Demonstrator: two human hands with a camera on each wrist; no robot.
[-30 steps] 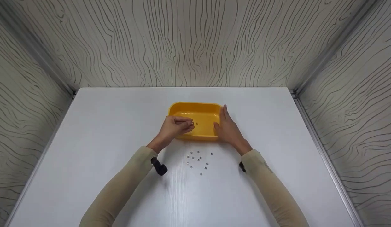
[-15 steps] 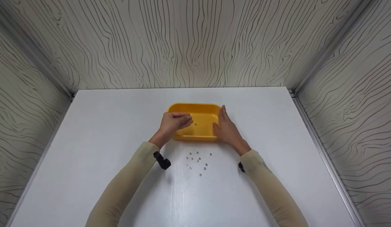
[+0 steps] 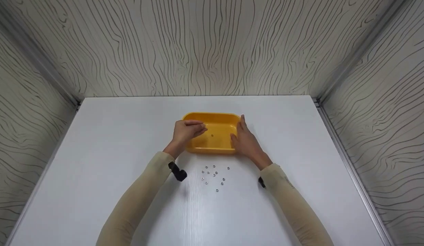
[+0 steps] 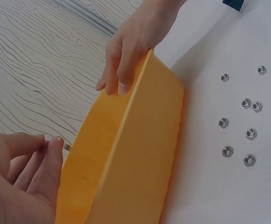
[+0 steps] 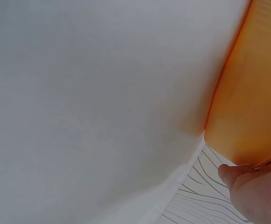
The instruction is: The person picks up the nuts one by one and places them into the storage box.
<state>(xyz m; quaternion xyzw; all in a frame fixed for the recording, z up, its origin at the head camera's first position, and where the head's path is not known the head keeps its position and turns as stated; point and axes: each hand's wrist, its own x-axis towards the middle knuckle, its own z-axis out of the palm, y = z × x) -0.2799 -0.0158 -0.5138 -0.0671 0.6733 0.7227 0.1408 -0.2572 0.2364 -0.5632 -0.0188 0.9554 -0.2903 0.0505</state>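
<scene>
A yellow plastic bin (image 3: 212,150) stands on the white table, with one small nut (image 3: 212,135) on its floor. Over the left part of the bin, my left hand (image 3: 186,131) pinches a small metal hex nut (image 4: 67,147) at its fingertips; the fingers hide most of it. My right hand (image 3: 247,141) grips the bin's right wall, thumb on the inner side and fingers outside. In the left wrist view several steel hex nuts (image 4: 251,134) lie scattered in front of the bin.
The white table (image 3: 130,126) is bounded by a patterned back wall (image 3: 205,48) and side walls. A black wrist camera (image 3: 178,172) hangs below the left sleeve, over the table to the left of the loose nuts.
My left hand has drawn a little up and to the left over the bin, still pinching the nut. The right hand keeps its grip on the bin, and the loose nuts lie as before.
</scene>
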